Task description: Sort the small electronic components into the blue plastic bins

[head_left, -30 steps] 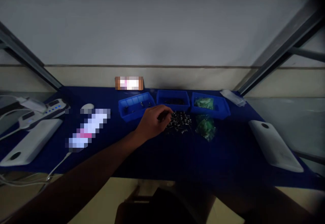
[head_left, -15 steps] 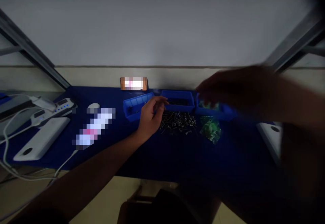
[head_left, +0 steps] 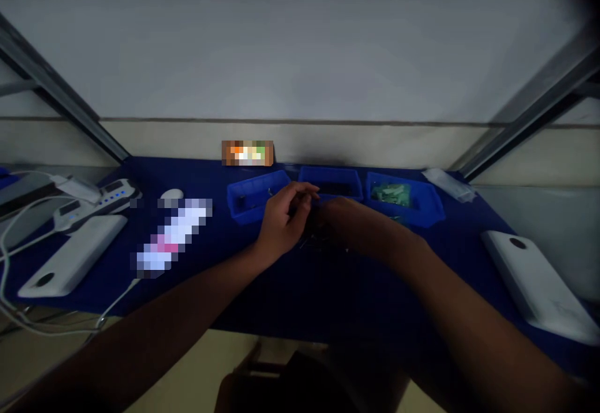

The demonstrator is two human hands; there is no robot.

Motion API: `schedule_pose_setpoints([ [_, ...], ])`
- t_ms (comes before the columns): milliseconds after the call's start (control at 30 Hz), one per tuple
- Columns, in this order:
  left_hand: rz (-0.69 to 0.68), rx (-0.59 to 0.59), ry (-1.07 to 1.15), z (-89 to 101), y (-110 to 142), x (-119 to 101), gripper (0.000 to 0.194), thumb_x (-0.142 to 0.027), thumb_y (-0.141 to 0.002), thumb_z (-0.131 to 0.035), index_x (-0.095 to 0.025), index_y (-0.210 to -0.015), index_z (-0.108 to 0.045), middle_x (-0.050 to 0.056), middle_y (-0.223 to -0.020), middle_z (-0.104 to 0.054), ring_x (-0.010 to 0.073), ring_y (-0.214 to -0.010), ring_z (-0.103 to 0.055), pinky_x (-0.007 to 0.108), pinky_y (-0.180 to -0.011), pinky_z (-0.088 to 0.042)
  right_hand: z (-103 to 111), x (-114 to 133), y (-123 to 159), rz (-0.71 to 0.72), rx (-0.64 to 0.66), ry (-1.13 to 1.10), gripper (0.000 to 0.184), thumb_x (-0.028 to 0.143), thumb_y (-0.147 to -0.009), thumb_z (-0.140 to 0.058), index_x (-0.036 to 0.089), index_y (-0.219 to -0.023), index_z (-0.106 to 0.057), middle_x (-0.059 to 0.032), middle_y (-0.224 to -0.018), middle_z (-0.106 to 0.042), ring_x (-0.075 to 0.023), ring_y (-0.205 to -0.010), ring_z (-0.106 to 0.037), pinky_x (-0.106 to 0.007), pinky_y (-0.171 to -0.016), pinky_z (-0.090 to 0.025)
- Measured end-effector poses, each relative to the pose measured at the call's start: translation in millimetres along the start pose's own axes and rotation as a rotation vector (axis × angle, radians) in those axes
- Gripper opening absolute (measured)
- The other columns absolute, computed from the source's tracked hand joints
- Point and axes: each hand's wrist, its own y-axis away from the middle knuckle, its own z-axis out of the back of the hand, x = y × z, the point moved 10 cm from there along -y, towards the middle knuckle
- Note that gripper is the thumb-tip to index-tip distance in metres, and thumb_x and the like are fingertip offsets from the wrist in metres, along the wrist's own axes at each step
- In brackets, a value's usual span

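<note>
Both my hands are close together over the middle of the blue table, by a pile of small dark screws (head_left: 307, 241) that they mostly cover. My left hand (head_left: 285, 216) is closed, thumb and fingertips pressed together; anything between them is too dark to make out. My right hand (head_left: 344, 216) is beside it with curled fingers, its fingertips in shadow and what they grip hidden. Behind the hands stand a left blue bin (head_left: 244, 208) with a few small parts, a middle blue bin (head_left: 330, 172) with dark contents, and a right blue bin (head_left: 429, 207) holding green-tinted plastic bags (head_left: 391, 193).
A blurred-out phone-like device (head_left: 247, 153) leans at the wall; another blurred bright device (head_left: 173, 238) lies left, with a cable. Further left are a white power bank (head_left: 75, 257) and a power strip (head_left: 117, 197). On the right are another white power bank (head_left: 539, 282) and a clear plastic bag (head_left: 450, 185).
My right hand has come down and left from above the right bin to beside my left hand. Its forearm now covers the place of the green bag on the table. My left hand barely moved.
</note>
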Motion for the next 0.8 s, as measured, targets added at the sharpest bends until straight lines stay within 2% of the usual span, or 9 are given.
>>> schedule_pose_setpoints([
  [67, -0.014, 0.017, -0.011, -2.7, -0.1, -0.8, 0.020, -0.025, -0.106, -0.053, -0.022, -0.119, -0.068, 0.006, -0.107, -0.075, 0.0177, -0.094, -0.072, 0.031, -0.084, -0.057, 2.0, -0.7, -0.9, 0.015, 0.130, 0.016, 0.035, -0.011, -0.074, -0.059, 0.022, -0.067, -0.071, 0.0005, -0.067, -0.074, -0.0161, -0.059, -0.070, -0.025, -0.053, -0.041],
  [100, -0.022, 0.030, -0.021, -4.6, -0.3, -1.5, 0.020, -0.025, -0.106, -0.053, -0.022, -0.120, -0.068, 0.007, -0.110, -0.074, 0.0188, -0.099, -0.072, 0.032, -0.087, -0.057, 10.2, -4.4, -1.2, -0.006, 0.116, -0.009, 0.033, -0.008, -0.076, -0.061, 0.022, -0.070, -0.072, 0.0010, -0.069, -0.075, -0.0166, -0.062, -0.071, -0.025, -0.053, -0.043],
  [200, -0.038, 0.082, -0.049, -12.2, -1.0, -2.6, 0.025, -0.026, -0.105, -0.057, -0.024, -0.127, -0.067, 0.010, -0.126, -0.070, 0.0224, -0.114, -0.070, 0.035, -0.093, -0.059, 43.9, -22.8, 2.4, -0.109, -0.120, -0.182, 0.025, 0.005, -0.082, -0.069, 0.027, -0.091, -0.078, 0.0018, -0.088, -0.080, -0.0188, -0.078, -0.076, -0.027, -0.067, -0.056],
  [267, -0.029, 0.100, -0.043, -15.7, -1.8, -0.7, 0.027, -0.029, -0.103, -0.060, -0.024, -0.129, -0.067, 0.010, -0.130, -0.069, 0.0230, -0.116, -0.069, 0.035, -0.091, -0.061, 57.6, -33.3, 8.8, -0.146, -0.302, -0.315, 0.019, 0.014, -0.086, -0.071, 0.026, -0.099, -0.077, 0.0006, -0.097, -0.081, -0.0199, -0.088, -0.077, -0.030, -0.078, -0.061],
  [333, 0.008, 0.087, -0.027, -15.4, -3.1, 4.6, 0.027, -0.032, -0.103, -0.062, -0.024, -0.127, -0.070, 0.009, -0.123, -0.072, 0.0218, -0.108, -0.072, 0.033, -0.085, -0.061, 58.0, -39.0, 13.0, -0.167, -0.403, -0.400, 0.016, 0.017, -0.086, -0.072, 0.024, -0.101, -0.076, -0.0012, -0.099, -0.081, -0.0205, -0.092, -0.078, -0.032, -0.084, -0.062],
  [467, 0.051, 0.032, -0.060, -7.7, -7.3, 11.0, 0.024, -0.035, -0.103, -0.063, -0.024, -0.120, -0.075, 0.005, -0.106, -0.077, 0.0178, -0.087, -0.073, 0.030, -0.073, -0.058, 46.4, -42.8, 15.1, -0.212, -0.487, -0.430, 0.014, 0.020, -0.086, -0.073, 0.021, -0.100, -0.075, -0.0031, -0.098, -0.081, -0.0207, -0.090, -0.078, -0.035, -0.085, -0.064],
  [667, 0.009, 0.020, -0.096, -3.9, -10.9, 6.7, 0.019, -0.030, -0.101, -0.066, -0.025, -0.115, -0.079, 0.005, -0.113, -0.078, 0.0184, -0.097, -0.073, 0.030, -0.080, -0.058, 38.1, -43.7, 18.8, -0.202, -0.547, -0.342, 0.016, 0.017, -0.087, -0.071, 0.022, -0.101, -0.075, -0.0031, -0.097, -0.080, -0.0202, -0.088, -0.077, -0.034, -0.082, -0.063],
  [800, 0.080, -0.001, -0.003, -4.5, -9.0, 17.9, 0.027, -0.033, -0.100, -0.068, -0.025, -0.125, -0.073, 0.006, -0.116, -0.079, 0.0196, -0.101, -0.076, 0.032, -0.086, -0.060, 36.9, -37.2, 19.3, -0.163, -0.554, -0.266, 0.028, 0.015, -0.088, -0.068, 0.022, -0.115, -0.074, -0.0049, -0.102, -0.078, -0.0196, -0.088, -0.074, -0.033, -0.080, -0.061],
])
